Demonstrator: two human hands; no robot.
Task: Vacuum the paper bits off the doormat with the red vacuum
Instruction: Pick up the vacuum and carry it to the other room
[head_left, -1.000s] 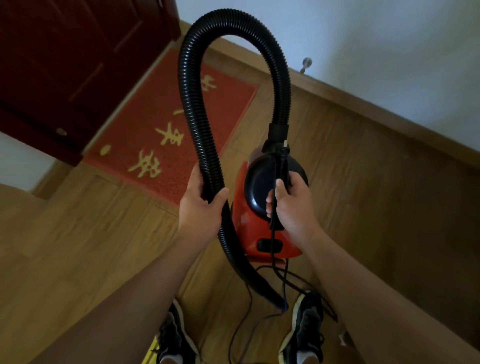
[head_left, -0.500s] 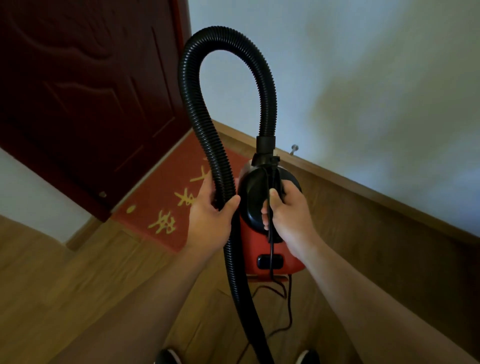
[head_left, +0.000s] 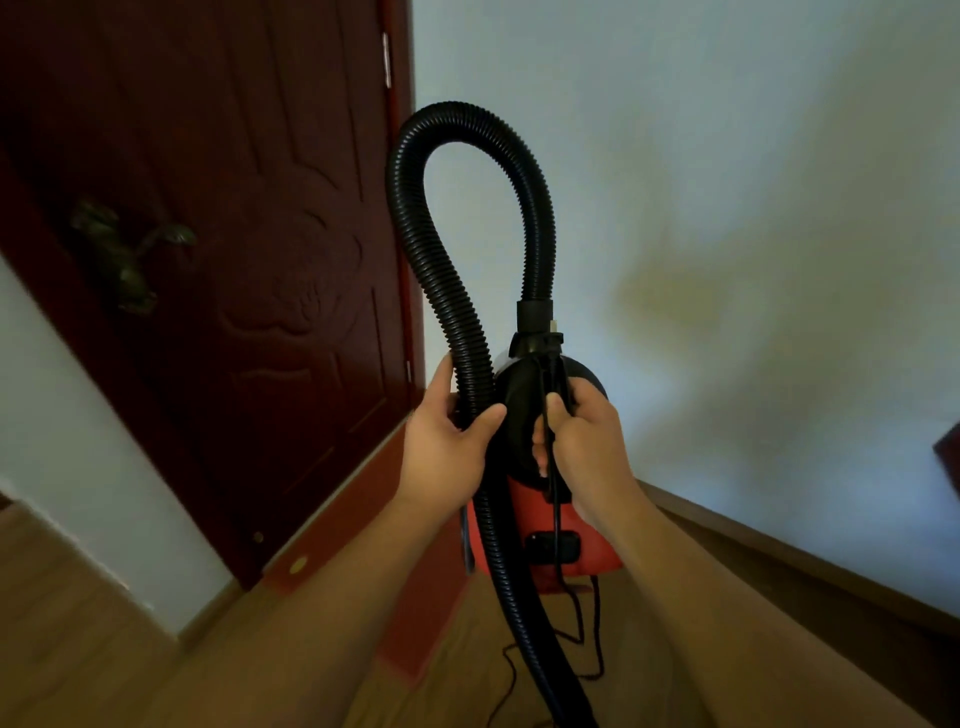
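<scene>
My left grip (head_left: 447, 449) is wrapped round the black hose (head_left: 457, 312), which loops up and over into the top of the red vacuum (head_left: 589, 527). My right grip (head_left: 587, 441) is curled round the vacuum's black handle, holding the machine clear of the floor. The doormat (head_left: 410, 618) lies below, at the foot of the dark door (head_left: 234, 260) - mostly hidden by my left forearm.

A dark red door (head_left: 249, 156) with a metal handle (head_left: 130, 254) is seen at ten o'clock, a pale wall (head_left: 727, 182) at two, wooden flooring (head_left: 67, 649) at seven.
</scene>
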